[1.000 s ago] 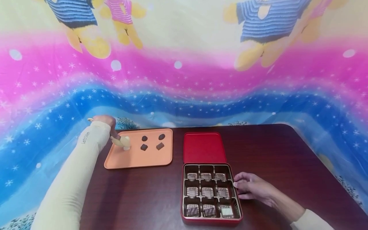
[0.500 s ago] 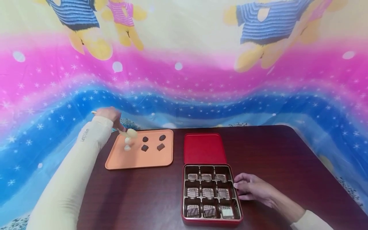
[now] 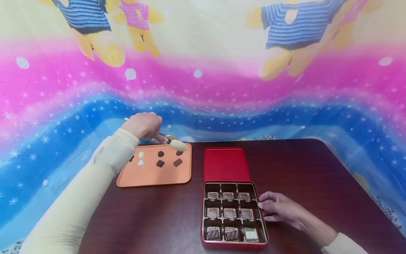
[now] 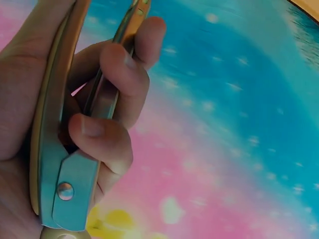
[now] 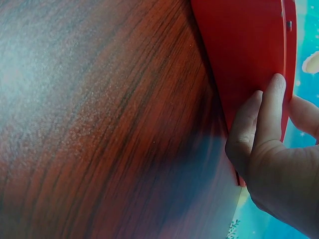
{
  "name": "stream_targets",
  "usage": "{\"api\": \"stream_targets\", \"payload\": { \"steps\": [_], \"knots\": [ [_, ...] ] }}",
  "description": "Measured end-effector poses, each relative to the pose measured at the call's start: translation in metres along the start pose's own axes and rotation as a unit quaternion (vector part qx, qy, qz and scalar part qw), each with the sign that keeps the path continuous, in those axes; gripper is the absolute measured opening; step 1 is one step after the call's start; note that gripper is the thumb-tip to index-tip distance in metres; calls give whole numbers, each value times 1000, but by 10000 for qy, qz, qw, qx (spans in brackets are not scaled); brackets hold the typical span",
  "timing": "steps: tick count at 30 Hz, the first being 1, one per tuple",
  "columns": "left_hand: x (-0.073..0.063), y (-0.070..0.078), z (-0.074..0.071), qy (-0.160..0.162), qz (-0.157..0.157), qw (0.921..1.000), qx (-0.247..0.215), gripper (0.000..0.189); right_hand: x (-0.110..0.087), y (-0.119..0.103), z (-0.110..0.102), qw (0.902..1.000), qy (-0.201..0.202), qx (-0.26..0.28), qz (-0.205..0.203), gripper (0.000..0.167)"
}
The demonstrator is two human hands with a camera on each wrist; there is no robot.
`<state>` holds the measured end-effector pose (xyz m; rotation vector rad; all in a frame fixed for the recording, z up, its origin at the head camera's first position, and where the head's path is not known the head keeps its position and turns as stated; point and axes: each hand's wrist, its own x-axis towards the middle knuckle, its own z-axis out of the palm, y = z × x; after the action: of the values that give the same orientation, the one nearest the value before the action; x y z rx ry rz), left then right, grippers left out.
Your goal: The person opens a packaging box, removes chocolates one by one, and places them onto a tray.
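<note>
Jutting over the far right corner of an orange tray, a pair of metal-handled tongs with cream tips is carried by the left hand. Its fingers are clamped round the handles. One dark chocolate is partly covered by the tips in the head view; whether it is touched cannot be told.

The tray is set by the far edge of the tabletop, toward the left. On it, two white chocolates are placed one behind the other, and four dark chocolates are laid in two pairs to their right. Another dark piece is partly hidden by the left sleeve.

Right of the tray, a red box is placed, its lid laid back toward the tabletop's far edge. It is divided into nine compartments; in the row farthest from that edge, two striped dark chocolates and, rightmost, one white square are held singly. The box's right wall is touched by the right hand, whose fingers are extended and slightly apart.
</note>
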<state>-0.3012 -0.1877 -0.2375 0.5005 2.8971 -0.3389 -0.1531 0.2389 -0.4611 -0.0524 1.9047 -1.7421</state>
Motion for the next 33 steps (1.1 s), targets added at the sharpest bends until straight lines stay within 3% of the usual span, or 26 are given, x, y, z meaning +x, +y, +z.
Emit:
{"api": "stream_targets", "payload": {
  "steps": [8,13,15,21,26,28,33],
  "knots": [
    [-20,51,-5,2,647,9979,5,40,1,1,-1,10000,4,11,-7,30],
    [-38,79,-2,117,1058,9936,371,41,1,2,-1,10000,10,32,7,30],
    [-47,88,-1,302,1232,9904,550,43,2,2,-1,10000,3,34,0,30],
    [-68,110,6,782,1752,9777,854,52,2,3,-1,10000,5,16,-2,30],
    [-82,123,12,1234,2241,9620,959,51,2,3,-1,10000,22,-18,3,30],
    [-87,127,13,1249,2299,9608,914,45,2,3,-2,10000,25,-27,-3,30],
    [-95,138,18,946,2288,9657,783,39,3,3,-1,10000,23,-42,0,30]
  ]
}}
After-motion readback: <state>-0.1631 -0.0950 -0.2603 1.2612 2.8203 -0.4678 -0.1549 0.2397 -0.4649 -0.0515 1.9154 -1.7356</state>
